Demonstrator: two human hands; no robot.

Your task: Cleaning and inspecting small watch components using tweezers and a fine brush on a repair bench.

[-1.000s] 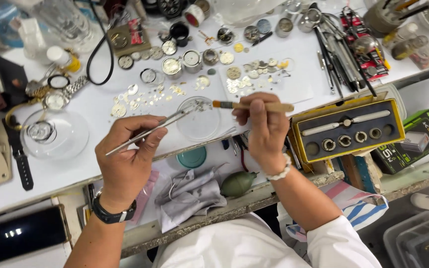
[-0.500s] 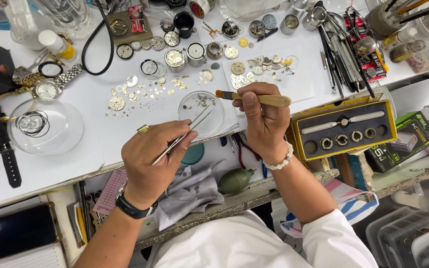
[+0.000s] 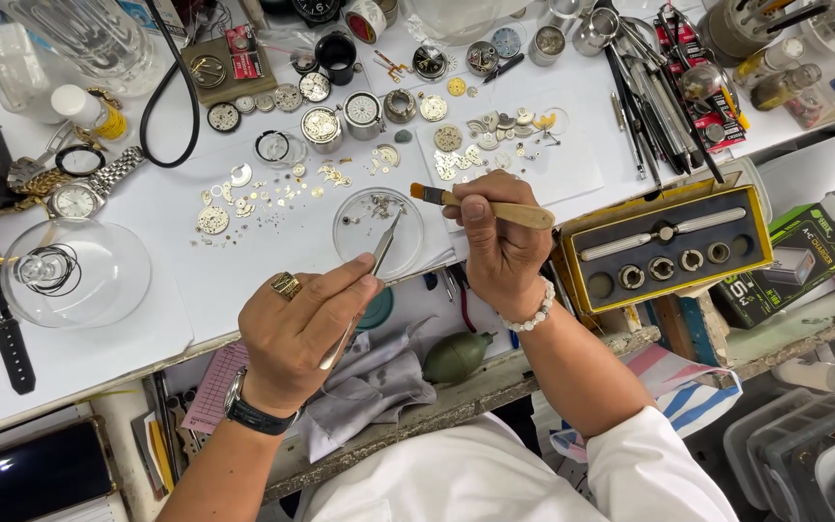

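Note:
My left hand [image 3: 303,329], with a gold ring and a dark wristwatch, grips steel tweezers [image 3: 369,275]; their tips reach into a small clear glass dish [image 3: 377,232] holding tiny watch parts. Just right of the dish, my right hand [image 3: 501,244], wearing a white bead bracelet, holds a wooden-handled brush [image 3: 480,205] level, bristles pointing left over the dish's far right rim. Many small gears and plates [image 3: 273,193] lie spread on the white bench paper beyond the dish.
A yellow-edged tool case [image 3: 669,253] sits right of my right hand. A clear dome [image 3: 74,273] and a steel wristwatch [image 3: 84,193] lie at left. A green rubber blower [image 3: 456,356] and grey cloth [image 3: 364,391] rest below the bench edge. Tools and bottles crowd the far right.
My left hand has shifted right, bringing the tweezer tips into the glass dish. My right hand with the brush has stayed over the dish's right side. The view has shifted slightly.

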